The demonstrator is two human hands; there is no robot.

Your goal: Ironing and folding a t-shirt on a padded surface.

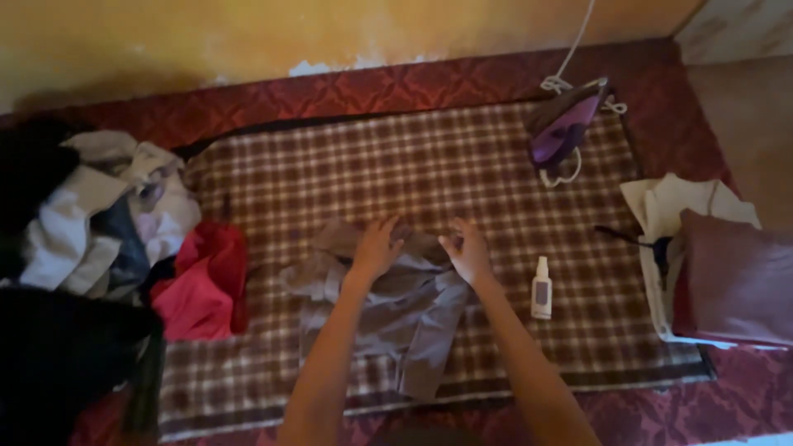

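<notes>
**Both hands on a crumpled grey garment at the middle of the checked blanket**

We look down on a brown-and-cream checked blanket (pixel 462 157) spread over a dark red patterned covering (pixel 413 83). A grey garment (pixel 396 314) lies rumpled a little toward the blanket's near edge, roughly midway between its left and right edges, with one flap trailing down toward the near edge.

Our left hand (pixel 376 248) rests on the upper part of the garment with the fingers spread and bent down into the cloth; whether they have pinched a fold or only press on it, we cannot tell. Our right hand (pixel 468 250) sits just beside it at the garment's upper right, the fingers curled in and the thumb drawn toward them, apparently nipping a bit of the cloth's edge. The two hands are near each other but apart.

On the blanket, right of the right hand, a small white spray bottle (pixel 542 289) stands upright. At the far right corner a purple iron (pixel 568 128) stands on its heel, its white cord (pixel 572 49) running up toward the yellow wall (pixel 248 33).

Off the blanket's left edge lies a heap of mixed clothes (pixel 107 215), with a red piece (pixel 202 285) overlapping that edge. At the right edge sits a stack of folded cloth (pixel 669 215) with a maroon piece (pixel 735 285) on top.
</notes>
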